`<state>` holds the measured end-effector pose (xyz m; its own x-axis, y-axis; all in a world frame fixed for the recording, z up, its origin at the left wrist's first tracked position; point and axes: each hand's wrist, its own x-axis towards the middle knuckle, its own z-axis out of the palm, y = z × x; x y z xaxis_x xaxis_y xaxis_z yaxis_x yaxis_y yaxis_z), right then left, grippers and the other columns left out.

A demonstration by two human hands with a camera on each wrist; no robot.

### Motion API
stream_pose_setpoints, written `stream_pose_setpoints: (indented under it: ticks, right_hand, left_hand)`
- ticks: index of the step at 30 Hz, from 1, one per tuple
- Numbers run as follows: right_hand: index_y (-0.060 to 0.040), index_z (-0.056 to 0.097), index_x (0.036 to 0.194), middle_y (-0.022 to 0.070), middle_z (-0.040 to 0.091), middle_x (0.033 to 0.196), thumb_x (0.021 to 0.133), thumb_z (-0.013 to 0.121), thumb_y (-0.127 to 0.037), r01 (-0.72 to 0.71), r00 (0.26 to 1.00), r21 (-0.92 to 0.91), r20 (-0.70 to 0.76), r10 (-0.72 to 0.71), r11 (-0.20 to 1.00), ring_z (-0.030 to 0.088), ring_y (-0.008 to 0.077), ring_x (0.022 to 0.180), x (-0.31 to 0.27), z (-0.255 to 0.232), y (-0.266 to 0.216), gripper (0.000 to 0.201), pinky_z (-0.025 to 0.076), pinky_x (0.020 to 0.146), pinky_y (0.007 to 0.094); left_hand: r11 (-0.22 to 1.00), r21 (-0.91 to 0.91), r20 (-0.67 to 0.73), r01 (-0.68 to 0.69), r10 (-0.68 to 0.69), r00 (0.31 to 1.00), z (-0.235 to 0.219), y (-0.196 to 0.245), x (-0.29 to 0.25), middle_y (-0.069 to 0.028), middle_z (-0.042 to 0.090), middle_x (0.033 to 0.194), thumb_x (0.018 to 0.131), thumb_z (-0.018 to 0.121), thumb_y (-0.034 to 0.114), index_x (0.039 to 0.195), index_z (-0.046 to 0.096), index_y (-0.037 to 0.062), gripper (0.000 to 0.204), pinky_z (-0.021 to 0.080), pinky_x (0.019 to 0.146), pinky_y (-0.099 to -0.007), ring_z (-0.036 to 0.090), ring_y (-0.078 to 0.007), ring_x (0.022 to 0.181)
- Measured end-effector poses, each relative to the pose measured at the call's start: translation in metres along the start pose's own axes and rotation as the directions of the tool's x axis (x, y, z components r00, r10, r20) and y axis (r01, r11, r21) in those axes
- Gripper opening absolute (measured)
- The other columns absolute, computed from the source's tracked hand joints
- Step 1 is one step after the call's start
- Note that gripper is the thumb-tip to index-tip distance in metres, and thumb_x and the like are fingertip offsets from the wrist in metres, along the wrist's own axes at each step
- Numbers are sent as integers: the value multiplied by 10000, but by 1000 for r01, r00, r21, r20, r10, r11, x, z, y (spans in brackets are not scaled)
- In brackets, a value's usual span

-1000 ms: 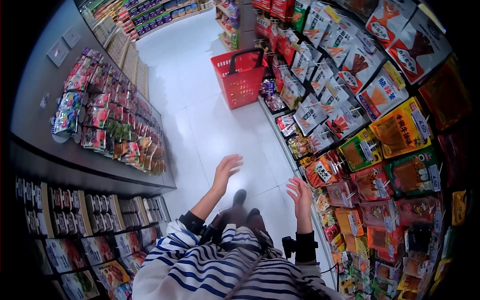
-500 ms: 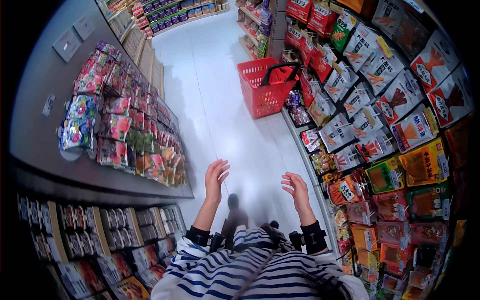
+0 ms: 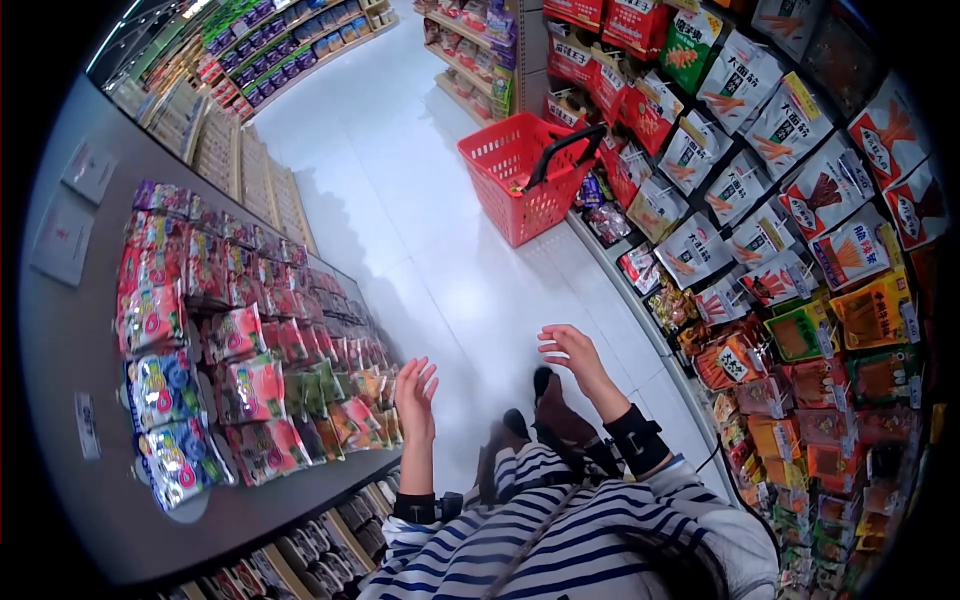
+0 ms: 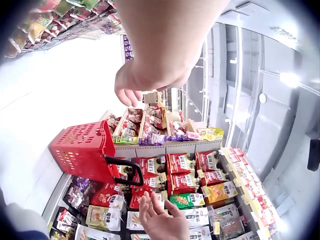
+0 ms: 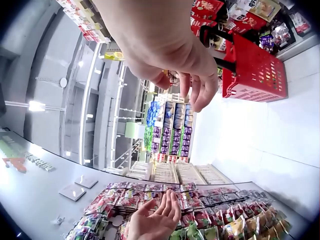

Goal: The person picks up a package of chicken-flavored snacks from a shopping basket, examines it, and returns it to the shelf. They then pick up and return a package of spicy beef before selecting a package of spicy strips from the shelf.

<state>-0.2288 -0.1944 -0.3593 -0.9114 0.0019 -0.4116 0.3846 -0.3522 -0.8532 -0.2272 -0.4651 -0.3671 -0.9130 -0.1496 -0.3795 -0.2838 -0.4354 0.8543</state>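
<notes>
My left hand (image 3: 415, 397) is raised over the aisle floor, fingers loosely bent, holding nothing. It is nearest to the hanging candy bags (image 3: 250, 390) on the left panel. My right hand (image 3: 580, 358) hovers a short way across from it, fingers slightly curled and also holding nothing. Ahead on the floor stands a red shopping basket (image 3: 515, 205) with a black handle, beside the right-hand rack. In the left wrist view the left hand (image 4: 150, 75) hangs above the basket with its fingers relaxed. The right wrist view has the right hand (image 5: 175, 65) with loosely bent fingers.
Snack packets (image 3: 735, 185) hang in rows along the right side. A grey panel (image 3: 75, 340) borders the left, with small packs on a shelf (image 3: 300, 550) below it. White floor tiles (image 3: 380, 210) run between them. More stocked shelves (image 3: 285, 50) stand at the far end.
The head view has shifted, so the candy bags on the left look larger and closer. Both hands shift slightly and stay without anything in them. The red basket remains on the floor.
</notes>
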Motion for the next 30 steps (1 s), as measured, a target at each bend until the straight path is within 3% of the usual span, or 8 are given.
stream_pose_setpoints:
  ticks: [7, 14, 15, 19, 22, 30]
  right_hand:
    - [-34, 510, 990, 75, 552, 928, 832, 413, -212, 0, 998, 63, -65, 4, 998, 532, 154, 814, 104, -14, -23, 257, 426, 702, 263]
    - [-31, 499, 993, 76, 544, 955, 839, 410, -212, 24, 998, 101, -57, -18, 995, 524, 150, 850, 228, -21, -84, 254, 412, 738, 278]
    - [-31, 501, 989, 75, 544, 954, 838, 411, -207, 26, 998, 101, -54, -21, 995, 525, 148, 849, 242, -20, -94, 249, 413, 737, 277]
    - [-33, 506, 978, 72, 547, 944, 838, 409, -195, -3, 1000, 98, -30, 6, 995, 529, 144, 840, 293, -16, -116, 235, 417, 731, 271]
    - [-35, 508, 974, 71, 550, 936, 838, 406, -188, -32, 999, 118, -19, 34, 992, 532, 145, 833, 320, -12, -128, 228, 418, 729, 268]
    - [-31, 506, 961, 78, 556, 924, 838, 395, -181, -37, 984, 162, -168, 64, 986, 538, 146, 814, 390, -11, -146, 223, 420, 724, 269]
  left_hand:
    - [997, 61, 3, -37, 36, 999, 37, 17, 100, -116, 462, 1132, 828, 458, 229, 1125, 377, 29, 367, 368, 837, -325, 469, -216, 1011]
    - [998, 10, 63, 68, -69, 996, 112, 49, 228, -121, 451, 1147, 826, 444, 218, 1141, 365, 16, 382, 353, 872, -337, 451, -222, 1048]
    - [996, 53, 94, 69, -74, 993, 127, 58, 241, -124, 408, 1196, 820, 453, 288, 1181, 336, 11, 469, 311, 918, -343, 399, -246, 1102]
    - [998, 49, 118, 32, -38, 992, 167, 84, 284, -131, 398, 1201, 824, 441, 309, 1191, 323, 0, 494, 311, 922, -347, 395, -244, 1105]
    - [997, 63, 128, 35, -43, 991, 180, 91, 317, -130, 398, 1201, 825, 435, 313, 1192, 325, 4, 492, 316, 920, -341, 396, -242, 1104]
    - [986, 112, 130, 121, -135, 982, 184, 108, 427, -130, 397, 1200, 824, 431, 299, 1192, 327, 1, 484, 329, 913, -329, 401, -234, 1101]
